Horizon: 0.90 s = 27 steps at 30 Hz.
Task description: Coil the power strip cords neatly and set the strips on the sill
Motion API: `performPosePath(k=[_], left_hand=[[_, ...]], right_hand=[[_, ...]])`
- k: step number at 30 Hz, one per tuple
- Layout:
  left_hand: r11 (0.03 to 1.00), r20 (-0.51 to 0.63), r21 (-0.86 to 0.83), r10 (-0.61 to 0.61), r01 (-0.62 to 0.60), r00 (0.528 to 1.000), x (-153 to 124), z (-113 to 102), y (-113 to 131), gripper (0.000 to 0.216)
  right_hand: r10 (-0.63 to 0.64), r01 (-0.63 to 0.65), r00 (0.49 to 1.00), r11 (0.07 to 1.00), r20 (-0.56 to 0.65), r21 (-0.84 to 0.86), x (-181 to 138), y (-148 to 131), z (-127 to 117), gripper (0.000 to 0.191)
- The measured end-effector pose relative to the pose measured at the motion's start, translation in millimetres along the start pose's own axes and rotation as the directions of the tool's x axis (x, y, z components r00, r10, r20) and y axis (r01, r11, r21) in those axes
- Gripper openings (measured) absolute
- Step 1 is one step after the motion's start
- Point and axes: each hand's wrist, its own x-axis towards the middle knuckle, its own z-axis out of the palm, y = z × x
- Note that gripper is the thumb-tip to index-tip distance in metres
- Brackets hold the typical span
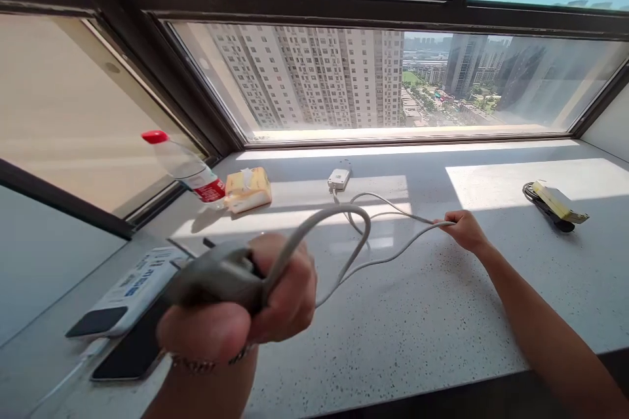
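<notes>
Our left hand (pixel 287 298) clasps a moulded grey plastic end-piece (pixel 216 275) while our right hand (pixel 464 230) pinches its round grey cable (pixel 344 209), likely springy, best gripped mid-length.

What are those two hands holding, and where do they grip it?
The left hand grips a grey plug by its body; the right hand holds the grey cable partway along, where two stretches come together.

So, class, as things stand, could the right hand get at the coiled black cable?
Probably yes: nothing stands between the right hand and the coiled black cable, though the hand would likely need to release the grey cord first.
</notes>
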Motion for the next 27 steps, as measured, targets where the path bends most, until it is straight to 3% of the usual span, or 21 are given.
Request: performPosePath(k=[1,3,4,6,8,10,12,15,18,22,27], left_hand=[[0.991,0.196,0.109,-0.094,0.074,0.976,13.8,14.3,-1.4,0.045],[0.942,0.303,0.264,-0.285,0.208,0.909,39.6,44.0,-14.0,0.033],[0.925,0.305,0.305,-0.321,0.227,0.897,50.3,56.8,-24.6,0.033],[0.92,0.245,0.315,-0.316,0.233,0.917,66.6,74.4,-51.2,0.042],[0.935,0.077,0.247,-0.281,0.255,0.956,77.5,80.3,-78.2,0.045],[0.944,-0.116,0.116,-0.297,0.31,0.948,85.0,78.4,-98.8,0.048],[0.944,-0.239,-0.037,-0.326,0.326,0.915,89.8,74.2,-110.7,0.053],[0.944,-0.315,-0.171,-0.325,0.284,0.892,92.0,71.0,-116.7,0.059],[0.94,-0.345,-0.199,-0.332,0.277,0.878,91.7,71.8,-120.4,0.062],[0.959,-0.424,-0.153,-0.282,0.239,0.861,94.4,71.6,-125.8,0.06],[0.989,-0.48,0.014,-0.125,0.15,0.868,98.5,62.8,-114.6,0.044]], right_hand=[[0.05,-0.05,0.998,0.999,-0.026,-0.017,-0.7,-2.9,-1.0,0.058],[0.144,-0.145,0.989,0.989,-0.036,-0.015,-3.6,-10.0,-3.6,0.05],[0.174,-0.174,0.984,0.985,-0.025,0.007,-6.0,-14.4,-4.9,0.047],[0.163,-0.163,0.987,0.983,0.005,0.088,-13.6,-24.9,-6.4,0.041],[0.071,-0.077,0.997,0.977,0.037,0.197,-24.6,-36.6,-4.9,0.036],[-0.037,0.008,0.995,0.953,0.09,0.302,-37.6,-47.6,0.3,0.032],[-0.114,0.042,0.979,0.925,0.169,0.377,-50.1,-55.7,8.4,0.029],[-0.225,0.124,0.948,0.912,0.224,0.391,-62.9,-60.8,20.7,0.024],[-0.374,0.326,0.915,0.906,0.152,0.271,-68.3,-60.5,28.3,0.021],[-0.473,0.471,0.88,0.881,0.041,0.048,-71.7,-62.6,35.2,0.02],[-0.515,0.515,0.856,0.857,0.049,0.014,-77.0,-70.1,49.0,0.006]])
